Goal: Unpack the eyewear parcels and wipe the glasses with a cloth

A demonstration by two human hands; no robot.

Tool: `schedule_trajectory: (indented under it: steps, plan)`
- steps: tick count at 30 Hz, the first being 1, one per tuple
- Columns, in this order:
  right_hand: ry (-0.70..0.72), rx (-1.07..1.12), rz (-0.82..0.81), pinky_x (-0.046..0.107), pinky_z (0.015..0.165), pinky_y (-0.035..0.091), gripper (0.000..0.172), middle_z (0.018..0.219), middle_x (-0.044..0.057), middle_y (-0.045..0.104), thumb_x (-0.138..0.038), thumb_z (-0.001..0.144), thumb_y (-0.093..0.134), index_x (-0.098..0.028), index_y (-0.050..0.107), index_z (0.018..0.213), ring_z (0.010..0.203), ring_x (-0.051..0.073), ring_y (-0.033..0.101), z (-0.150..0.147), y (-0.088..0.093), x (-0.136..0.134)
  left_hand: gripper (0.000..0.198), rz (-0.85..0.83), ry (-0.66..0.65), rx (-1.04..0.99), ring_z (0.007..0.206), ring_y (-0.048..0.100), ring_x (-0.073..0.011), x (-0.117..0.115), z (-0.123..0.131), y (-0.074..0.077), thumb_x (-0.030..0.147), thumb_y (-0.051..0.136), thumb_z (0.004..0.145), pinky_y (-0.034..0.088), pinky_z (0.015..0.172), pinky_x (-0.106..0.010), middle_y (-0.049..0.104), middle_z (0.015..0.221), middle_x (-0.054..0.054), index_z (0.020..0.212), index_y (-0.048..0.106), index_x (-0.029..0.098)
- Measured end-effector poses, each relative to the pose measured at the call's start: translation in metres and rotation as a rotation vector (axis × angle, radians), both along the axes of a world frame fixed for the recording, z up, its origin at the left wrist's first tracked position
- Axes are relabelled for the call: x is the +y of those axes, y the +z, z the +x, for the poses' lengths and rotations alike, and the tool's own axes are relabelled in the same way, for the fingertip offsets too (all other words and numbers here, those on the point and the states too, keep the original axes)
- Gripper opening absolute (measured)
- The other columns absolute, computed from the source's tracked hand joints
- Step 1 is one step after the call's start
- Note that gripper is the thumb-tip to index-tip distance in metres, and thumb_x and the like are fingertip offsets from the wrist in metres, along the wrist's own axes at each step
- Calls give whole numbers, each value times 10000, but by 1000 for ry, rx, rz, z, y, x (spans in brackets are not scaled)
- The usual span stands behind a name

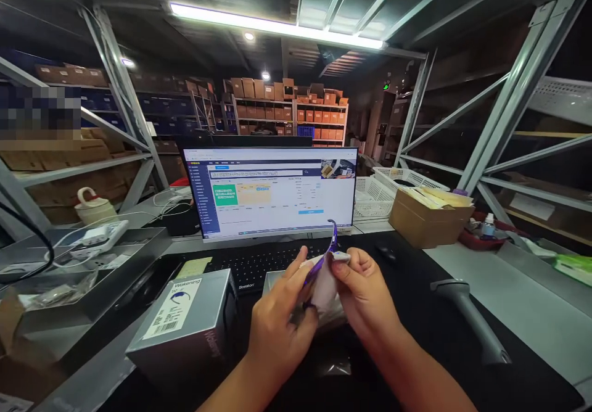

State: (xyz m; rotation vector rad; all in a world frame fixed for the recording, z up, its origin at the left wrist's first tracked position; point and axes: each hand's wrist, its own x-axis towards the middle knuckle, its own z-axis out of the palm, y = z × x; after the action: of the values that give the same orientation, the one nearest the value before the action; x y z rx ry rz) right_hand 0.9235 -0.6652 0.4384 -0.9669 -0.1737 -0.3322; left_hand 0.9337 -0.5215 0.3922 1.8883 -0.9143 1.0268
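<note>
In front of the monitor, my left hand [282, 316] is closed around a glossy purple item [333, 236] with a thin, curved arm sticking up, like the temple of a pair of glasses. Most of that item is hidden by my fingers. A whitish wrapping [326, 287] lies against it, and my right hand [372, 288] pinches the top edge of this wrapping between thumb and bent fingers. Left of my hands is a grey box [213, 298] with a white label [173, 307] picturing a curved item. Part of another grey box [271, 281] shows behind my left hand.
A monitor [272, 214] and black keyboard [252, 270] stand behind my hands. On the right are a mouse [385, 251], a grey barcode scanner [478, 322] and a cardboard box [425, 218] of envelopes. A grey tray [97, 298] sits left. Metal shelving flanks the desk.
</note>
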Motion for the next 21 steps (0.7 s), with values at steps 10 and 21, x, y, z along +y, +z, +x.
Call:
schedule_trajectory:
  steps: [10,21]
  plan:
    - [-251,-181,-454,266,583,393,514,520,-57,408,-317,745,758,-218,321,493,540,107,395,-4,-26,32,545,-113,47,195,1050,727,-201,6,1,-5,220,584,905,610,855,-255,673,1319,-78,1436,460,239]
    - [-167,-78,-172,215,506,296,609,516,-78,342,-412,667,849,-212,291,528,512,77,280,-3,-3,8,590,-27,19,87,1273,604,-199,0,-7,0,100,524,861,508,1068,-288,604,1418,-40,1428,464,250]
